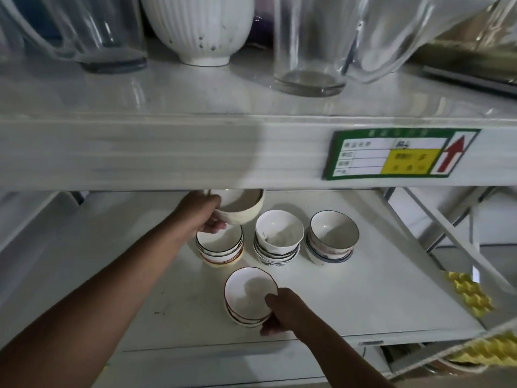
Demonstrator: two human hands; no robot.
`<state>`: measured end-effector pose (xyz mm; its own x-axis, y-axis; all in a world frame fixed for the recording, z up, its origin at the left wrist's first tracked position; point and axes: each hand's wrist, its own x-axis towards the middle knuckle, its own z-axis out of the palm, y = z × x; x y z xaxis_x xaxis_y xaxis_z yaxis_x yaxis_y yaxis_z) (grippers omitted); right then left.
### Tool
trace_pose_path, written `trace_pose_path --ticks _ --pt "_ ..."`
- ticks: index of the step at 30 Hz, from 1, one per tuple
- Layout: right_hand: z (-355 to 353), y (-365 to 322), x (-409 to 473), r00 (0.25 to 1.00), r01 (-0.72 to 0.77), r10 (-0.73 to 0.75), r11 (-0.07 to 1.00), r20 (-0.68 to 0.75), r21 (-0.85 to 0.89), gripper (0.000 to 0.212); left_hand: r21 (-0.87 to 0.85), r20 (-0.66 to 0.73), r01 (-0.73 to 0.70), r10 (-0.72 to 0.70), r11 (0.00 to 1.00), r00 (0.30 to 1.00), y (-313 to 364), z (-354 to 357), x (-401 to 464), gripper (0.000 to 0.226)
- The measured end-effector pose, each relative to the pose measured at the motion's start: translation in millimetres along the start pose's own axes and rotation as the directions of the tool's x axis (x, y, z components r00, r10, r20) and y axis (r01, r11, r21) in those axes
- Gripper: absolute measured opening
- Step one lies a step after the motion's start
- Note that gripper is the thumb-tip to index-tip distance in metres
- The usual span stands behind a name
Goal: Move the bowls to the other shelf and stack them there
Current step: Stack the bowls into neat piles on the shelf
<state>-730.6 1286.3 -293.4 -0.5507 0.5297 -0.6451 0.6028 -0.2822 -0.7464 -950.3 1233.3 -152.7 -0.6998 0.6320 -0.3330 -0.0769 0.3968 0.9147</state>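
Bowls, ceramic, on the lower shelf (363,303) in four groups. Far row: left stack (221,247), middle stack (277,242), right stack (330,239), standing near one another but apart. Near centre: a short stack of shallow bowls (247,296), well forward of the row.

Left hand (205,217): fingers curled under and thumb on the rim of a cream bowl (240,208), held tilted above the left stack, partly hidden by the upper shelf's front edge (195,152).

Right hand (279,312): thumb over the rim, fingers under the near short stack, gripping it.

Upper shelf: ribbed white bowl (201,26), glass tumbler (310,51), clear jugs.

Handling note, a judgement: level the cream bowl before lowering, centre it over the stack's rim, and set it down gently. The right hand should support the short stack from beneath, since the pieces are likely to slip against one another.
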Motion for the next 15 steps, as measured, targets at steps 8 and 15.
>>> trace_pose_path --ticks 8,15 --pt "-34.6 6.7 -4.8 1.000 0.007 -0.007 1.000 0.004 -0.018 0.036 0.334 0.080 -0.083 0.060 0.939 0.995 4.1 95.9 15.9 0.023" --pt "-49.6 6.9 -3.3 1.000 -0.007 0.007 1.000 0.002 -0.009 0.044 0.520 0.025 -0.120 0.126 0.845 0.992 -12.9 106.3 26.6 0.017"
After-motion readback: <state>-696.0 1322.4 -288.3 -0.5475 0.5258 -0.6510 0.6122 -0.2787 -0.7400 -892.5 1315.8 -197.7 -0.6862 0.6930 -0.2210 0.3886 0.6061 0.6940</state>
